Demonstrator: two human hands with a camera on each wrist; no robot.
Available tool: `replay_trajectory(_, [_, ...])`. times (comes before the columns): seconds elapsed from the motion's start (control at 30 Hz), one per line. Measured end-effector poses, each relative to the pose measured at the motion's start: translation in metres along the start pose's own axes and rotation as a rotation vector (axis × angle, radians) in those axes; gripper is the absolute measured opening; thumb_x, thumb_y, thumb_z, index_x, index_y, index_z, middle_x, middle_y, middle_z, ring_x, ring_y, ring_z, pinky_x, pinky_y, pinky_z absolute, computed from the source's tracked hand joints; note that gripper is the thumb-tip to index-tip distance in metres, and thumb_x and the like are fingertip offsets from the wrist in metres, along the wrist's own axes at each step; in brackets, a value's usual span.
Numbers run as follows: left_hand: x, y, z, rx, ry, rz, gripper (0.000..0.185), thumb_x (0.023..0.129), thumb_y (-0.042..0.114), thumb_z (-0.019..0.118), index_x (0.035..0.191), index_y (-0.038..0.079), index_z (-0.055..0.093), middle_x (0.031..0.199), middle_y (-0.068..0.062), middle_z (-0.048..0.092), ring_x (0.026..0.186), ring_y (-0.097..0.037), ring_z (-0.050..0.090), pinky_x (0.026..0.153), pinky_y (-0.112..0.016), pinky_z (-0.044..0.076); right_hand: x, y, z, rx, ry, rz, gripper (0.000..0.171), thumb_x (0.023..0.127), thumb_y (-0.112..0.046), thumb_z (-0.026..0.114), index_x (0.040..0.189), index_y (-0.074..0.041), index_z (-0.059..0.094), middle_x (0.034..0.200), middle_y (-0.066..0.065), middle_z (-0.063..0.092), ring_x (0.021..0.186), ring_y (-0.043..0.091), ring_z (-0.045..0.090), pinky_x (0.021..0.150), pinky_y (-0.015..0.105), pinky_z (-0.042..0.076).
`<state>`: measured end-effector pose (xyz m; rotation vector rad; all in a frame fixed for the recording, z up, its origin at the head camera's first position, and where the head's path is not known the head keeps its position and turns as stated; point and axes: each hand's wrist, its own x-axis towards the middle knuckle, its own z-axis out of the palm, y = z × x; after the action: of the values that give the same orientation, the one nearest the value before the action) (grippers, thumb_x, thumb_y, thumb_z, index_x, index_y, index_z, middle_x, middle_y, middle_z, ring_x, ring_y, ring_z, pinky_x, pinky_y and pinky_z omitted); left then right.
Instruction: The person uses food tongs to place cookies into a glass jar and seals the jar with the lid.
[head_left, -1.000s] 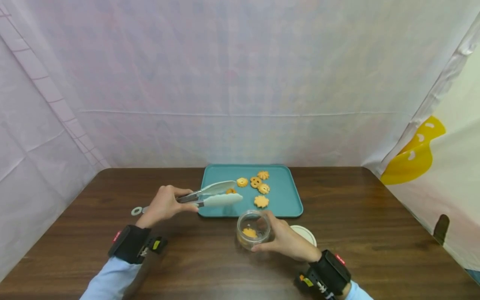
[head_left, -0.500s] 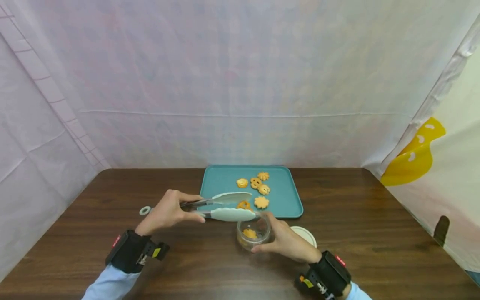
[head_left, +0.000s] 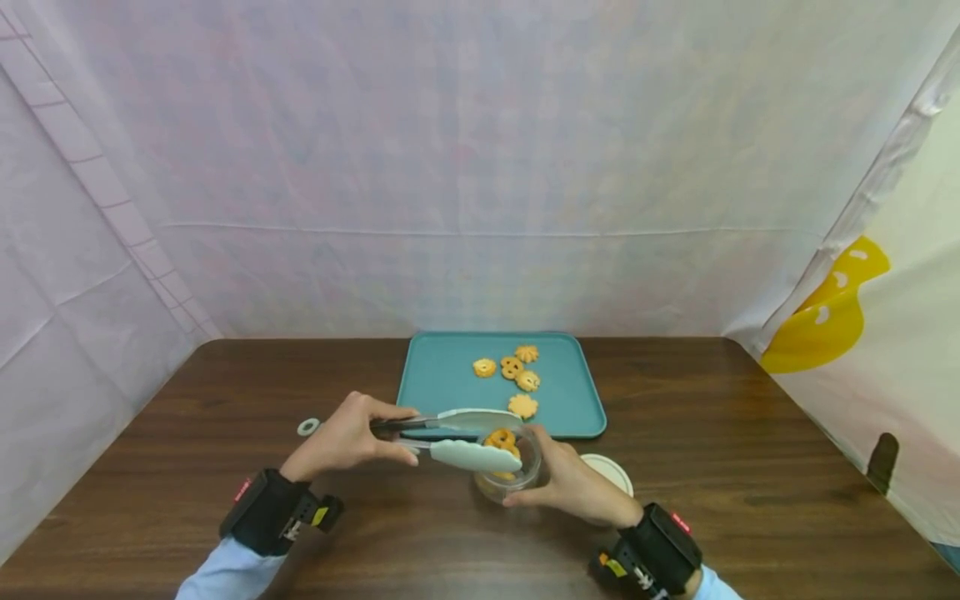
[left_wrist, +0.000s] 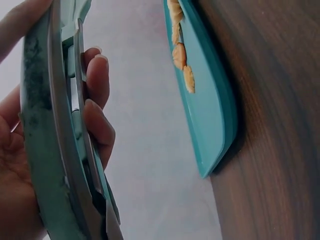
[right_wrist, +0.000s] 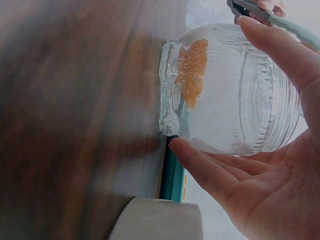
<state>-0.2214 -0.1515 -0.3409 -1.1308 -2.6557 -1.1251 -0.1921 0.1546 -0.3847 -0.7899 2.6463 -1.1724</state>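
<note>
In the head view my left hand (head_left: 345, 437) grips a pair of tongs (head_left: 468, 456) with pale green scalloped tips. Between those tips is a ring-shaped cookie (head_left: 501, 438), right over the mouth of a clear glass jar (head_left: 531, 467). My right hand (head_left: 573, 482) holds the jar from its right side, thumb in front. The right wrist view shows the ridged jar (right_wrist: 230, 90) with a golden cookie (right_wrist: 192, 72) at its bottom. Fingers of my left hand (left_wrist: 97, 100) wrap the tongs' metal arms in the left wrist view.
Behind the hands lies a teal tray (head_left: 435, 375) bearing several cookies (head_left: 523, 406), some plain, some with holes. A pale round lid (head_left: 609, 473) sits on the brown wooden table (head_left: 735, 433), just right of the jar. Cloth hangs along the table's back edge.
My left hand has brought the tongs rightward and nearer, from the tray to over the jar, carrying the ring-shaped cookie. The right hand and jar have stayed in place.
</note>
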Motion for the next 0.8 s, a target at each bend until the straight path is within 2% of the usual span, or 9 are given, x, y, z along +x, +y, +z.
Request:
replay_trajectory(0.17, [0.0007, -0.0018, 0.0041, -0.024, -0.023, 0.017, 0.056, 0.067, 0.039, 0.073, 0.109, 0.004, 0.064, 0.091, -0.008, 0.068, 0.058, -0.002, 0.050, 0.053, -0.021, 0.040, 0.0005, 0.0005, -0.0002, 0.005, 0.002, 0.003, 0.081, 0.069, -0.046, 0.071, 0.129, -0.009, 0.031, 0.114, 0.008, 0.054, 0.099, 0.019, 0.054, 0.080, 0.035, 0.043])
replay_trajectory(0.43, [0.0023, -0.0010, 0.0079, -0.041, -0.062, 0.022, 0.055, 0.067, 0.037, 0.074, 0.109, 0.003, 0.064, 0.095, -0.010, 0.067, 0.055, -0.001, 0.045, 0.052, -0.020, 0.037, 0.0007, 0.0008, -0.0007, 0.047, -0.025, 0.028, 0.085, 0.070, -0.043, 0.072, 0.133, -0.009, 0.026, 0.105, 0.002, 0.055, 0.093, 0.017, 0.054, 0.075, 0.033, 0.043])
replay_trajectory(0.8, [0.0021, -0.0019, 0.0102, -0.026, -0.067, 0.032, 0.055, 0.067, 0.036, 0.075, 0.109, 0.002, 0.064, 0.084, -0.005, 0.068, 0.052, -0.001, 0.042, 0.050, -0.020, 0.036, 0.0004, 0.0016, -0.0002, 0.089, -0.035, 0.004, 0.081, 0.071, -0.040, 0.072, 0.132, -0.011, 0.027, 0.105, 0.001, 0.055, 0.092, 0.016, 0.054, 0.075, 0.031, 0.044])
